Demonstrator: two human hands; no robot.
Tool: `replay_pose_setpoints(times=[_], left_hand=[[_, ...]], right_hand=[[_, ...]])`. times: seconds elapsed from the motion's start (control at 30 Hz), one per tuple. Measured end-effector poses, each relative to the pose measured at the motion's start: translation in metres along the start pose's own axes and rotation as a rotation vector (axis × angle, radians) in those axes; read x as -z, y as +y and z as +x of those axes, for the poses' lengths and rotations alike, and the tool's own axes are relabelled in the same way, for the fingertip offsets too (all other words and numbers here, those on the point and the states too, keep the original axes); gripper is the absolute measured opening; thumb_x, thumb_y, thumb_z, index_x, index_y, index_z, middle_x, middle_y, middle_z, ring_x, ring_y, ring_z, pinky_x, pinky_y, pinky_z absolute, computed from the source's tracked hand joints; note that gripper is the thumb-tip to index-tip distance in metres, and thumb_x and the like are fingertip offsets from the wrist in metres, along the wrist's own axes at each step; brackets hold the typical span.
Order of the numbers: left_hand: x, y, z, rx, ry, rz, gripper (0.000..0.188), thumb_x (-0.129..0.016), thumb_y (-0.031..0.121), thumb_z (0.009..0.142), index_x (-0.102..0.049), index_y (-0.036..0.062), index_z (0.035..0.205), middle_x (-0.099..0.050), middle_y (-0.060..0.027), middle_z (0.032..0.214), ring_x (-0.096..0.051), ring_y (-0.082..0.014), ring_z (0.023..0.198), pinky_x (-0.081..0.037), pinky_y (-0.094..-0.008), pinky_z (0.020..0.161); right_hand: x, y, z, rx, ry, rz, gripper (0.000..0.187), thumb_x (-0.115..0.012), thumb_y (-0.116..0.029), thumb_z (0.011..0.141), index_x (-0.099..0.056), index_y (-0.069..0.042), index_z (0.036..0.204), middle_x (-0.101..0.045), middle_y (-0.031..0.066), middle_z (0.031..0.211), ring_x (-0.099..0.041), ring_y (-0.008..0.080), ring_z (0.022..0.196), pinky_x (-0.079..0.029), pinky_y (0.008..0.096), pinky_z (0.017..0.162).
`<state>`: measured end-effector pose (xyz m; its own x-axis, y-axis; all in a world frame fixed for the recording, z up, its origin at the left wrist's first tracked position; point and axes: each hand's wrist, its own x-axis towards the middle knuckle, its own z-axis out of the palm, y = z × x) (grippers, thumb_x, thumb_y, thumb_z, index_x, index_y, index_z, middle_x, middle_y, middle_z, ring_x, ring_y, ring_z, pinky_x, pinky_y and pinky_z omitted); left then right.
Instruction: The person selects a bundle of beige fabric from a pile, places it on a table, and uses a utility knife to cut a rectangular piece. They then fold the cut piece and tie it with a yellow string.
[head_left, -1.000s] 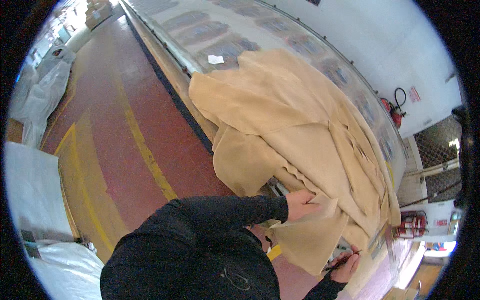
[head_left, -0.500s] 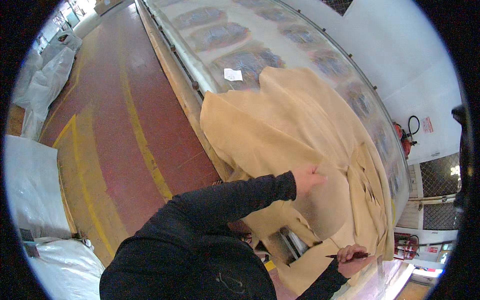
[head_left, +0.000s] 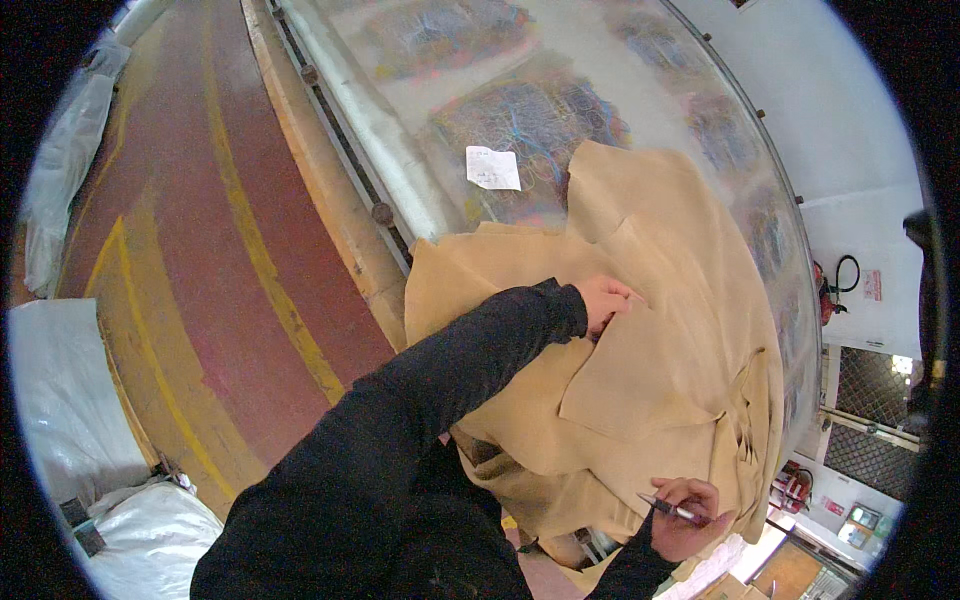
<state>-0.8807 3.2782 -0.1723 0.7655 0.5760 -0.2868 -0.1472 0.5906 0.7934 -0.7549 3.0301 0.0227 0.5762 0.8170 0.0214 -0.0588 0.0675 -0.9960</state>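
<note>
Floor point(head_left: 230, 250): red with yellow lines, left of the counter point(head_left: 400, 170). White bags point(head_left: 70, 400) lie at far left. A white paper slip point(head_left: 493, 168) rests on the counter's clear cover, above the tan leather hides point(head_left: 660, 370). The hides are stacked on the counter and drape over its near edge. Left hand point(head_left: 607, 300): fingers curled, pressing on the top hide near its upper fold. Right hand point(head_left: 683, 517): closed around a pen point(head_left: 672, 509), at the lower edge of the hides. The hands are well apart, with the hides between them.
</note>
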Motion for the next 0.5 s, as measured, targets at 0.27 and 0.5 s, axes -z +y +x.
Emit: replay_pose_setpoints(times=[0.27,0.5], left_hand=[[0.007,0.016,-0.006,0.166,-0.211,-0.597,0.031,-0.054,0.02,0.092,-0.056,0.0032,0.118,-0.064,-0.0114,0.1,-0.063,-0.0235,0.088,-0.053,-0.036,0.075],[0.005,0.009,-0.005,-0.082,-0.132,0.076,0.022,-0.057,0.019,0.089,-0.064,0.0024,0.102,-0.065,-0.005,0.086,-0.057,-0.0093,0.079,-0.048,-0.0272,0.068]], right_hand=[[-0.084,0.061,0.067,-0.053,0.115,-0.169,0.037,-0.042,-0.034,0.095,-0.054,0.001,0.099,-0.06,0.0158,0.074,-0.06,0.0218,0.063,-0.053,0.0367,0.061],[-0.109,0.089,0.081,0.022,0.069,-0.26,0.027,-0.044,-0.018,0.094,-0.052,0.004,0.107,-0.06,0.016,0.091,-0.06,0.0209,0.074,-0.053,0.0356,0.071]])
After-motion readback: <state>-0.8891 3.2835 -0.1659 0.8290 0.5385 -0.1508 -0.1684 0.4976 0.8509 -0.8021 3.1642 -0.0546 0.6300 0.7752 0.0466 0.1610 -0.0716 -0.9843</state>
